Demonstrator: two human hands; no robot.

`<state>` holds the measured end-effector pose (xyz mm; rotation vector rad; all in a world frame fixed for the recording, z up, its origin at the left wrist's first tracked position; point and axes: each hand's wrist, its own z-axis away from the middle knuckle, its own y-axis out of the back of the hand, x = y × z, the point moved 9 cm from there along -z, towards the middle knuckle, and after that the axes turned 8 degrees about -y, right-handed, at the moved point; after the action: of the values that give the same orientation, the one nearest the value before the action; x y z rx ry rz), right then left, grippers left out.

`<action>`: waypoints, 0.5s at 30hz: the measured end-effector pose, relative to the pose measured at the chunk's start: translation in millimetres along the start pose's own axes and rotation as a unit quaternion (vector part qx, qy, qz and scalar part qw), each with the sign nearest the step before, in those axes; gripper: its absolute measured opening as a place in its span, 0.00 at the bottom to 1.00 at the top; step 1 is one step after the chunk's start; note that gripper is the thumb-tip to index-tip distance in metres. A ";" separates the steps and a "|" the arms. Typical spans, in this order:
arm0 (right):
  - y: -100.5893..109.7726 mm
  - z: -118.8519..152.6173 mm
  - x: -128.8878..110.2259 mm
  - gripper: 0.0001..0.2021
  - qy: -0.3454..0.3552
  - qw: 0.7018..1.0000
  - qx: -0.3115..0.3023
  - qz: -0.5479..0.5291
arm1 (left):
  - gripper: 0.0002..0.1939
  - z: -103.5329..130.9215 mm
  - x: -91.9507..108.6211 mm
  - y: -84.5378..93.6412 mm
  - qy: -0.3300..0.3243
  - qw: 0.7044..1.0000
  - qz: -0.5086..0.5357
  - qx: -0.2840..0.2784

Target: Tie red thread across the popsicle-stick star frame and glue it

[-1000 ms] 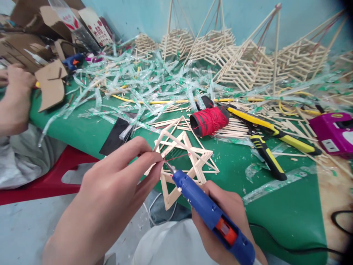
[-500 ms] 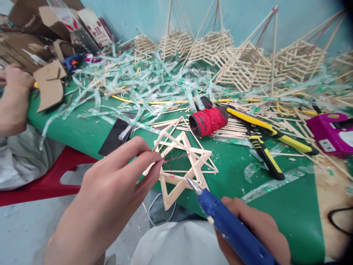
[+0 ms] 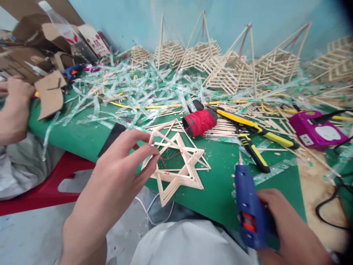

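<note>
My left hand (image 3: pixel 117 169) is closed in a pinch on the left side of a star-shaped frame of layered wooden sticks (image 3: pixel 171 187). The frame is held over the front edge of the table. Thin red thread (image 3: pixel 166 166) runs across its open middle. In my right hand (image 3: pixel 289 221) is a blue glue gun (image 3: pixel 249 206) with a metal nozzle and an orange part. Its nozzle points away from me, to the right of the frame and apart from it. A triangle of thin sticks (image 3: pixel 193 137) shows behind the star.
Behind the frame lie a spool of red thread (image 3: pixel 202 122), yellow-black pliers (image 3: pixel 253 152) and loose sticks (image 3: pixel 224 127). A purple power socket (image 3: pixel 317 129) is at right. Plastic strips (image 3: pixel 154 82) and stick baskets (image 3: pixel 228 75) fill the back. Another person's hand (image 3: pixel 19 90) is at left.
My right hand has drawn the glue gun away from the star frame to the right and turned it more upright. My left hand keeps its pinch on the frame. The view has shifted slightly.
</note>
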<state>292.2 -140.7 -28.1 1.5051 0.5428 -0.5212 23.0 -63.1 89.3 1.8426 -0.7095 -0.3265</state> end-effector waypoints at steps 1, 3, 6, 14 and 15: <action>-2.4 1.5 -4.0 0.19 0.014 1.000 -0.004 0.025 | 0.03 0.1 0.0 -1.1 0.001 1.000 0.007 -0.005; -8.3 4.1 -8.8 0.18 0.035 0.997 -0.005 0.067 | 0.04 -0.2 1.2 -2.2 -0.001 1.000 0.018 -0.013; -15.9 2.7 -1.7 0.16 0.017 0.995 0.004 0.094 | 0.03 -1.9 3.9 -2.7 -0.012 1.000 0.011 -0.018; -2.6 -18.8 6.8 0.16 0.039 0.981 0.111 0.157 | 0.06 -2.2 0.8 -4.9 0.001 1.000 0.013 -0.010; -2.6 -20.3 7.0 0.17 0.042 0.978 0.113 0.168 | 0.07 -2.4 1.4 -5.2 0.000 1.000 0.006 -0.010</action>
<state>295.7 -120.3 -34.4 1.7996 0.2894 -0.2613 27.1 -60.9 85.6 1.8189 -0.7144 -0.3258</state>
